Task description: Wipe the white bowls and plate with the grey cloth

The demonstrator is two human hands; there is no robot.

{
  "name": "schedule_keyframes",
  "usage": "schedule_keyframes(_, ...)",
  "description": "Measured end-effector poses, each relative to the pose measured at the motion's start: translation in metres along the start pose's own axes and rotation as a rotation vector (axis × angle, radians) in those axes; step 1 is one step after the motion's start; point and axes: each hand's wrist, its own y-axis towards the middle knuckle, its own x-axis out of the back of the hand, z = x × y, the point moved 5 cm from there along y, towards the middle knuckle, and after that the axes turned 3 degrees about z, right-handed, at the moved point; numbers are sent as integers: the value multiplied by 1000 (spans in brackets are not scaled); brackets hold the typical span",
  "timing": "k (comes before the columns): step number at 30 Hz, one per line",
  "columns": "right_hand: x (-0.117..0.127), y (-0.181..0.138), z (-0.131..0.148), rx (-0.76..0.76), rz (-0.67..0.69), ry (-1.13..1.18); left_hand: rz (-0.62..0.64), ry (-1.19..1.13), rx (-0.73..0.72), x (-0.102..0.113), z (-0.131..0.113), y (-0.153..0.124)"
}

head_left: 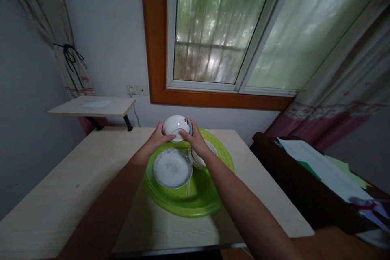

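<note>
A white bowl (175,125) with a small red flower mark is tipped so that its base ring faces me. My left hand (160,135) grips its left side, thumb on the underside. On the other side my right hand (195,134) is closed around the rim, with a bit of grey-blue material, maybe cloth, between fingers and bowl. Below, a round green tray (199,207) carries a white plate (172,168) with a faint floral print. A pair of chopsticks (187,188) lies partly under that plate. Another bowl (211,147) stands on the tray, half hidden by my right forearm.
The tray rests on a pale wooden table (100,174). A small raised shelf (91,106) with a paper on it stands at the table's back left. Wall sockets (137,89) and a window (213,28) are behind. A dark cabinet (292,178) with papers is to the right.
</note>
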Motion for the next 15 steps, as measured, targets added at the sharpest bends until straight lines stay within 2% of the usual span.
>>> schedule_keyframes(4, 2, 1, 0, 29, -9, -49, 20, -30, -20, -2, 0, 1)
schedule_keyframes(7, 6, 1, 6, 110, 17, -146, 34, 36, -43, -3, -2, -2)
schedule_keyframes(11, 8, -2, 17, 252, 142, -272, 52, 215, -68, -6, -8, -9)
schedule_keyframes(15, 6, -4, 19, 278, 236, -346, 87, 336, -71, -9, -15, -15)
